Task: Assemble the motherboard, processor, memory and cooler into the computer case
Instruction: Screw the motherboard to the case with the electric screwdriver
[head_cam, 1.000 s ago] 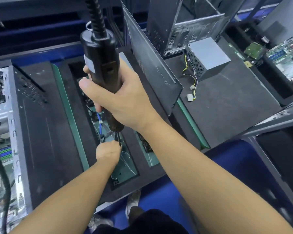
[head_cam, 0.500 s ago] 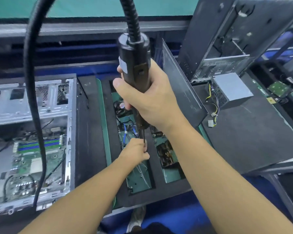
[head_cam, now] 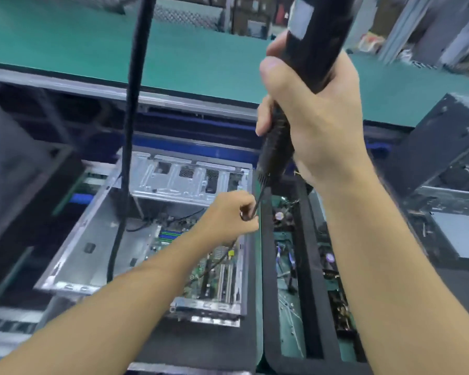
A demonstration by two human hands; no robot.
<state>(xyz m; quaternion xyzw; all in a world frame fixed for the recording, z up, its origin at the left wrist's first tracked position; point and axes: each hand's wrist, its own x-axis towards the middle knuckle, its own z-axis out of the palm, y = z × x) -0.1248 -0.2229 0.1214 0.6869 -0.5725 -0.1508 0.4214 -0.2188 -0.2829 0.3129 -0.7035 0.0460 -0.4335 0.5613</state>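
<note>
Grip of right hand [head_cam: 320,125] clamped round electric screwdriver [head_cam: 313,47]; left hand [head_cam: 228,216] pinching bit tip [head_cam: 253,211] above open computer case [head_cam: 92,253], motherboard [head_cam: 211,263] inside, toward bench [head_cam: 201,345] near-left corner. Risk: any screw slipping off, dropping onto board.

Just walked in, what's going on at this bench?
A person is putting a computer together. Their right hand grips a black electric screwdriver, held up above the bench, while the left hand pinches the tip of its bit; whether a screw sits there is too small to tell. Below lies the open computer case with the motherboard already inside. To its right, a black foam tray holds loose circuit boards.
</note>
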